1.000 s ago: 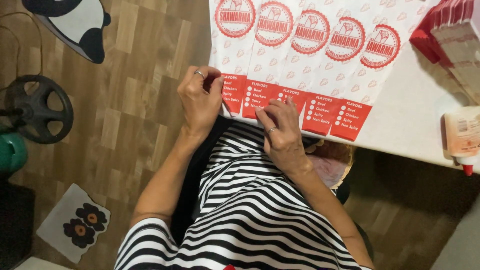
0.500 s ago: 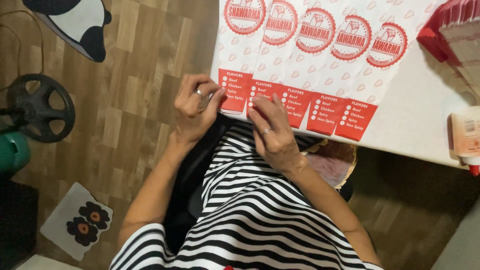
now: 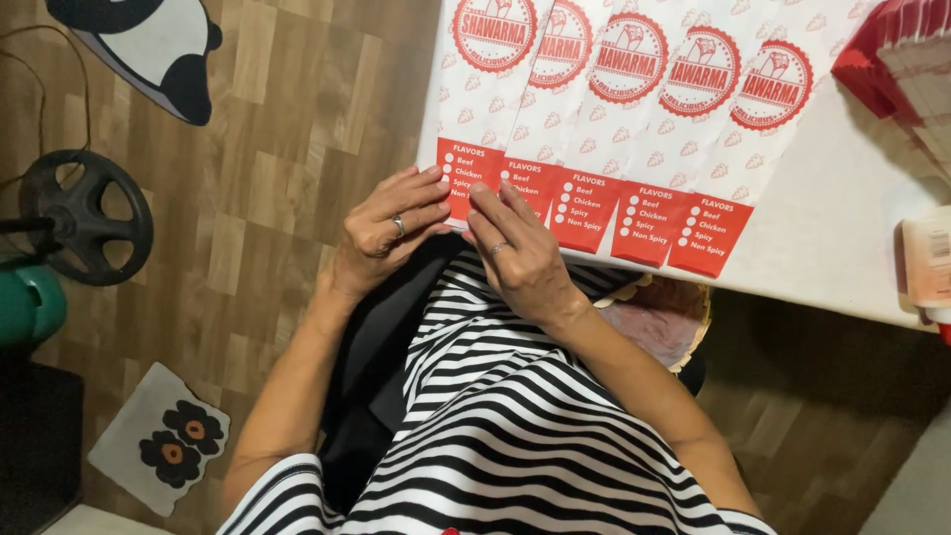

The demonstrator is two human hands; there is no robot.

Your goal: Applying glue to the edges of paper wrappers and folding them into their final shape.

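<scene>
Several white paper sleeves (image 3: 634, 109) with round red emblems and red bottom flaps lie fanned in an overlapping row on a white table (image 3: 842, 248). My left hand (image 3: 386, 233), with a ring on it, pinches the red flap of the leftmost sleeve (image 3: 461, 163) at the table's near edge. My right hand (image 3: 520, 258) rests beside it, fingertips touching the same flap and the flap to its right. Both forearms reach out over my black-and-white striped top.
A red stack of more sleeves (image 3: 897, 69) sits at the table's far right, with a glue bottle (image 3: 931, 263) below it. On the wooden floor to the left are a black wheel-shaped fan base (image 3: 84, 213), a green object (image 3: 25, 302), a panda-shaped mat (image 3: 149, 45) and a flowered cloth (image 3: 163, 436).
Both hands have drawn together onto the leftmost flap; the right hand moved left from the middle flaps. The left hand went from flat on the flap to pinching it.
</scene>
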